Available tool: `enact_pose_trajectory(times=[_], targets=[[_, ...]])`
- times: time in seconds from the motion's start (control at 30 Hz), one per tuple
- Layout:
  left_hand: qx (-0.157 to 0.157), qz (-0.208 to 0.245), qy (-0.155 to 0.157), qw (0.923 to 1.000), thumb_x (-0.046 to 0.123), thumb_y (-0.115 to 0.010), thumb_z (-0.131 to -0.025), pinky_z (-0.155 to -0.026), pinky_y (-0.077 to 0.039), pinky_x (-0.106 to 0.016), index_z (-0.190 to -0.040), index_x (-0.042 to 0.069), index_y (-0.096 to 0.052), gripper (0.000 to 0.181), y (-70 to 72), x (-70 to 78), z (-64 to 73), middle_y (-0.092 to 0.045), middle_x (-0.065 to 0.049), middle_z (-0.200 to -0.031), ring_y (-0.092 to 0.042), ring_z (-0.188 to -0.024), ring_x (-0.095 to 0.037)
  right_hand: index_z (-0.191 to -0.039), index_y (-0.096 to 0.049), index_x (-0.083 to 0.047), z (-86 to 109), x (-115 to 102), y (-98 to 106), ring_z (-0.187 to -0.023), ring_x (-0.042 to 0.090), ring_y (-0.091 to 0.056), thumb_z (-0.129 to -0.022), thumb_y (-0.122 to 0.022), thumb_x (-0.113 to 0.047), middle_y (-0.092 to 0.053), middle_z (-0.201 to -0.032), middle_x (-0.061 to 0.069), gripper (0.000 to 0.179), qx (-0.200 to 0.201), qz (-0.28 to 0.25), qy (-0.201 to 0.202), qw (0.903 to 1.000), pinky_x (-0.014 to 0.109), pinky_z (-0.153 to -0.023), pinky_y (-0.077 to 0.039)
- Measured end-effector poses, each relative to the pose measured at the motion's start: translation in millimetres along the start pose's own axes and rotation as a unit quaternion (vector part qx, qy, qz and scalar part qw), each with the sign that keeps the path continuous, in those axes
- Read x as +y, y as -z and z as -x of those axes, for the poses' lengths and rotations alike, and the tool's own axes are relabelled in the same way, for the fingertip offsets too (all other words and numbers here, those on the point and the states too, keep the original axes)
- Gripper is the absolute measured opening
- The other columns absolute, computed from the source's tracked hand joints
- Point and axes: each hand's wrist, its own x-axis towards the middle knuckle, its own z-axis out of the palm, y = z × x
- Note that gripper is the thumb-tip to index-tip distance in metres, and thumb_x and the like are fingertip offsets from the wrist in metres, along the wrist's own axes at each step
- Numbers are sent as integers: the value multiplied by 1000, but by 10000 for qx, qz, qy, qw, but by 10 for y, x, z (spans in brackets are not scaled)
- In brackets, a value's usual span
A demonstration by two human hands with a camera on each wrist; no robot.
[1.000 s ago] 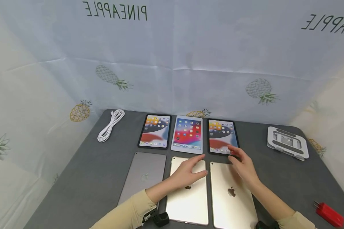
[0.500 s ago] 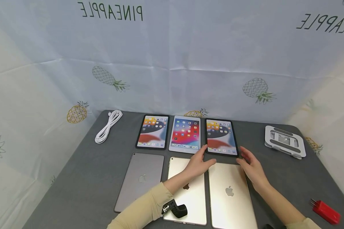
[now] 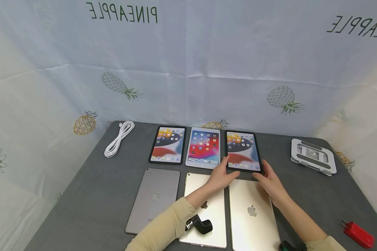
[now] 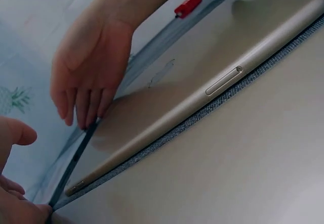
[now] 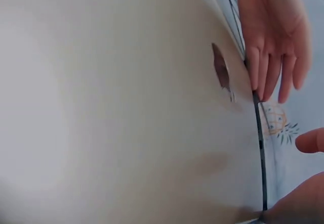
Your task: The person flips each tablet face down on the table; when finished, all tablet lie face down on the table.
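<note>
While the black-rimmed tablet (image 3: 243,149) lies screen-up just right of the frame's centre, the left hand (image 3: 220,177) and right hand (image 3: 272,183) flank its lower corners, fingers loosely extended and gripping nothing; any contact is unclear. Squaring it above a gold tablet (image 3: 252,223) on the dark worktop (image 3: 84,209) seems the step in hand, and the next move likely calls for light, even pressure.

A beige cloth sleeve (image 3: 164,225) partly hides the middle gold metal tablet (image 3: 215,216). I can't read the tiny icons (image 3: 237,138) on the right black-rimmed tablet (image 3: 243,150).
</note>
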Motion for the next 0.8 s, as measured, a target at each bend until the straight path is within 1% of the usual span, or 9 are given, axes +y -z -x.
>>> enact_pose_trajectory(times=[0.1, 0.2, 0.3, 0.37, 0.47, 0.57, 0.63, 0.73, 0.8], targets=[[6, -99, -38, 9999, 33, -65, -89, -108, -37, -42, -152, 6, -31, 76, -1, -7, 8, -27, -21, -156, -40, -136, -32, -152, 16, -2, -4, -44, -10, -146, 41, 4, -102, -50, -17, 11, -159, 25, 84, -108, -67, -67, 9999, 57, -115, -11], [2, -165, -80, 9998, 32, -66, -89, -107, -39, -40, -152, 5, -31, 76, 1, -8, 10, -27, -21, -155, -43, -133, -31, -152, 17, -3, -15, -95, -3, -146, 37, 8, -103, -48, -17, 14, -159, 21, 83, -104, -461, -160, 9988, 57, -116, -6], [-30, -220, -96, 9997, 32, -66, -89, -104, -42, -40, -152, 5, -31, 77, -4, 3, 10, -28, -20, -155, -46, -131, -31, -154, 14, -5, -32, -131, 24, -147, 34, 7, -103, -46, -17, 12, -160, 20, 79, 68, -904, -298, 9954, 53, -117, -3], [-59, -243, -103, 9996, 33, -67, -89, -104, -42, -40, -152, 5, -30, 78, -7, 13, 6, -29, -20, -155, -45, -131, -31, -155, 10, -6, -46, -149, 46, -147, 33, 4, -103, -45, -16, 9, -161, 20, 77, 211, -1152, -389, 9924, 49, -118, -3], [-75, -341, -74, 9994, 33, -67, -88, -104, -42, -41, -153, 5, -30, 80, -28, 14, -1, -29, -20, -155, -45, -132, -32, -156, 5, -6, -67, -153, 82, -148, 31, -3, -103, -43, -14, 5, -161, 19, 72, 394, -1521, -513, 9862, 43, -119, -5], [-76, -426, -63, 9990, 34, -67, -88, -108, -37, -44, -153, 6, -30, 80, -47, 20, -2, -27, -20, -155, -39, -136, -33, -157, 3, -8, -82, -144, 109, -148, 27, -8, -103, -41, -13, 1, -162, 16, 69, 501, -1852, -599, 9796, 37, -119, -9], [-61, -478, -64, 9988, 34, -68, -87, -108, -36, -45, -152, 6, -30, 81, -56, 22, 2, -26, -20, -156, -37, -137, -33, -157, 1, -9, -92, -130, 120, -146, 24, -13, -103, -41, -13, -2, -162, 14, 69, 546, -2042, -654, 9752, 33, -118, -14], [-58, -478, -62, 9988, 35, -69, -86, -109, -35, -47, -152, 5, -31, 81, -60, 24, 16, -25, -19, -157, -35, -138, -33, -158, -2, -11, -102, -106, 133, -140, 21, -21, -103, -42, -12, -10, -161, 13, 68, 605, -2271, -761, 9690, 27, -116, -21], [-42, -466, -74, 9989, 34, -69, -86, -110, -34, -47, -152, 5, -31, 81, -59, 17, 20, -25, -19, -157, -34, -139, -33, -158, -4, -11, -109, -89, 148, -136, 16, -26, -102, -44, -12, -17, -159, 9, 68, 646, -2457, -825, 9637, 23, -113, -25]])
